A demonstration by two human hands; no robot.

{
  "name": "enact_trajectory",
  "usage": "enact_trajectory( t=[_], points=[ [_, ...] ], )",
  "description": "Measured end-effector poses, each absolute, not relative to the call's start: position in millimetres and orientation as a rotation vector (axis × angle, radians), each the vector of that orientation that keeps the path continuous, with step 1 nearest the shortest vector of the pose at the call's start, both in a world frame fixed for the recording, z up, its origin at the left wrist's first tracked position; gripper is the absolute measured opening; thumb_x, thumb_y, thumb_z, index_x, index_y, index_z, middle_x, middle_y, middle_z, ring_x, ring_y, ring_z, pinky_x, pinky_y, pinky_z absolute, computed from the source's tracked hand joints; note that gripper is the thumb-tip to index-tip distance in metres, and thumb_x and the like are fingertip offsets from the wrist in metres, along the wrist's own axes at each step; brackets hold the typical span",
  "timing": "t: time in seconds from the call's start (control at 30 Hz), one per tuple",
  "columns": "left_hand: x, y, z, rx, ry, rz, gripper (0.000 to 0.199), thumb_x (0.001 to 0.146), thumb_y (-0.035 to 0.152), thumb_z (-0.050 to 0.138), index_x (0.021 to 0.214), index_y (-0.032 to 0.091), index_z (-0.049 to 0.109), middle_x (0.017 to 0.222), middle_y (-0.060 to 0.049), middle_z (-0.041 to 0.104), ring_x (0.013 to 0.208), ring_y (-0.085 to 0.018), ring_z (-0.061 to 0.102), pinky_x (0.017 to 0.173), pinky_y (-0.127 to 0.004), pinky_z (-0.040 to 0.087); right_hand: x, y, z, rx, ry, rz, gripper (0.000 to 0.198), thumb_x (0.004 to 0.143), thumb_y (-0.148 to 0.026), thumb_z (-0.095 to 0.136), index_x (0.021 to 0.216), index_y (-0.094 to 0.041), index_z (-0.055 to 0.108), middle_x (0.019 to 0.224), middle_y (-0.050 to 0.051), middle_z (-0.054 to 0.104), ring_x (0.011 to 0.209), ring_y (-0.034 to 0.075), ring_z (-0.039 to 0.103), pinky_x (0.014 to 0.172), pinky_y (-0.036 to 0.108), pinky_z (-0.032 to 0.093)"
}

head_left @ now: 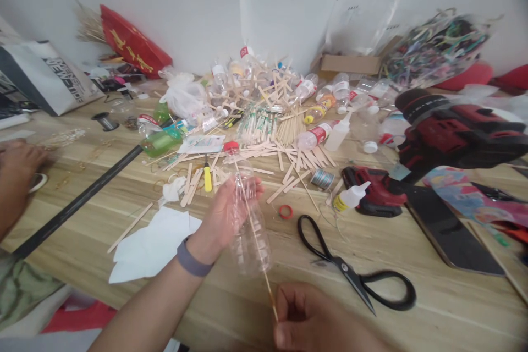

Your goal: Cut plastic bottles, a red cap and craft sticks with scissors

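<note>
My left hand point(223, 206) is wrapped around a clear plastic bottle point(260, 245) with a red cap point(231, 146) pointing away from me. The bottle's lower part looks split into two lobes, though blur hides the exact shape. A thin wooden skewer point(269, 292) runs along or inside the bottle; I cannot tell which. Its near end is pinched between the thumb and fingers of my right hand point(303, 316). Black-handled scissors point(344, 267) lie right of my right hand. White paper sheets point(144, 245) lie under my left forearm, and a small red ring point(285, 211) sits beside the bottle.
A cordless drill point(457, 126) stands at the right beside a dark phone point(454, 231). Flat wooden sticks point(264, 149) and several bottles point(317, 135) crowd the back. A black bar point(82, 198) crosses the left side, near another person's hand point(20, 162). A yellow-handled screwdriver point(207, 176) lies ahead.
</note>
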State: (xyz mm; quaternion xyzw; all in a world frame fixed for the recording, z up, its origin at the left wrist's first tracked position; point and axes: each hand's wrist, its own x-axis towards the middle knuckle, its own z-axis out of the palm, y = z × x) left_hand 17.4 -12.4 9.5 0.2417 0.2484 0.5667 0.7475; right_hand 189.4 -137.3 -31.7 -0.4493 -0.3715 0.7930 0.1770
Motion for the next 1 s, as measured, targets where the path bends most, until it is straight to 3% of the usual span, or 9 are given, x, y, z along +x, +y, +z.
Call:
enact_trajectory(
  t=[0.1,0.27,0.4,0.57,0.63,0.73,0.8,0.9,1.0],
  points=[
    [17.3,-13.5,10.5,0.544,0.539,1.22,0.035,0.069,0.042,0.087,0.088,0.016,0.074,0.093,-0.005,0.079,0.086,-0.017,0.073,0.085,-0.027,0.057,188.6,-137.1,-33.4,-1.251,-1.005,2.205,0.055,0.051,-0.045,0.09,0.074,-0.021,0.045,0.057,-0.01,0.051,0.047,0.005,0.041,0.047,0.02,0.028],
    [15.5,-13.0,10.2,0.543,0.549,1.225,0.031,0.074,0.041,0.083,0.089,0.016,0.073,0.094,-0.005,0.078,0.087,-0.019,0.073,0.088,-0.03,0.056,193.6,-130.7,-18.1,-1.189,-1.126,2.325,0.065,0.066,-0.076,0.072,0.089,-0.016,0.06,0.079,0.002,0.066,0.063,0.008,0.055,0.06,0.021,0.037],
    [16.4,-13.7,8.8,0.535,0.558,1.213,0.029,0.077,0.041,0.081,0.09,0.017,0.072,0.094,-0.004,0.077,0.087,-0.019,0.073,0.087,-0.03,0.056,192.3,-134.2,-27.6,-1.194,-1.05,2.336,0.057,0.06,-0.066,0.081,0.071,-0.016,0.055,0.069,0.0,0.063,0.056,0.005,0.048,0.053,0.02,0.03],
    [17.5,-14.5,8.4,0.528,0.539,1.209,0.03,0.075,0.041,0.082,0.091,0.017,0.072,0.094,-0.004,0.078,0.087,-0.019,0.074,0.087,-0.029,0.057,185.8,-139.9,-42.4,-1.212,-0.973,2.206,0.061,0.046,-0.049,0.092,0.071,-0.021,0.045,0.057,-0.01,0.049,0.047,0.004,0.037,0.047,0.019,0.023],
    [17.3,-14.3,8.7,0.529,0.537,1.211,0.034,0.071,0.042,0.086,0.09,0.017,0.073,0.093,-0.005,0.078,0.086,-0.018,0.074,0.086,-0.028,0.057,187.0,-138.3,-37.2,-1.168,-0.978,2.211,0.063,0.05,-0.057,0.09,0.078,-0.021,0.048,0.063,-0.008,0.056,0.05,0.005,0.042,0.048,0.019,0.025],
    [16.9,-14.2,9.8,0.531,0.536,1.223,0.035,0.069,0.042,0.087,0.088,0.017,0.073,0.093,-0.005,0.079,0.086,-0.018,0.073,0.085,-0.027,0.057,192.7,-134.3,-25.8,-1.097,-1.065,2.301,0.063,0.067,-0.073,0.074,0.092,-0.017,0.058,0.078,0.001,0.066,0.059,0.006,0.05,0.053,0.019,0.03],
    [17.1,-14.6,10.8,0.533,0.533,1.216,0.034,0.07,0.042,0.086,0.089,0.016,0.074,0.093,-0.005,0.079,0.086,-0.018,0.073,0.085,-0.027,0.057,196.0,-133.1,-23.7,-1.084,-1.141,2.341,0.059,0.073,-0.071,0.071,0.088,-0.015,0.064,0.078,0.001,0.065,0.059,0.005,0.048,0.054,0.019,0.029],
    [18.1,-15.6,11.8,0.51,0.531,1.195,0.038,0.066,0.042,0.089,0.089,0.014,0.074,0.093,-0.007,0.078,0.085,-0.018,0.073,0.084,-0.027,0.057,195.7,-134.7,-30.7,-1.151,-1.101,2.361,0.051,0.066,-0.061,0.08,0.072,-0.016,0.058,0.064,-0.004,0.057,0.052,0.003,0.04,0.05,0.019,0.024],
    [18.8,-16.0,11.7,0.49,0.531,1.195,0.042,0.061,0.042,0.092,0.088,0.014,0.075,0.092,-0.007,0.079,0.085,-0.018,0.073,0.084,-0.027,0.058,190.7,-137.5,-38.0,-1.272,-1.039,2.284,0.051,0.054,-0.048,0.088,0.068,-0.019,0.048,0.056,-0.008,0.051,0.049,0.004,0.037,0.048,0.02,0.023]
  ],
)
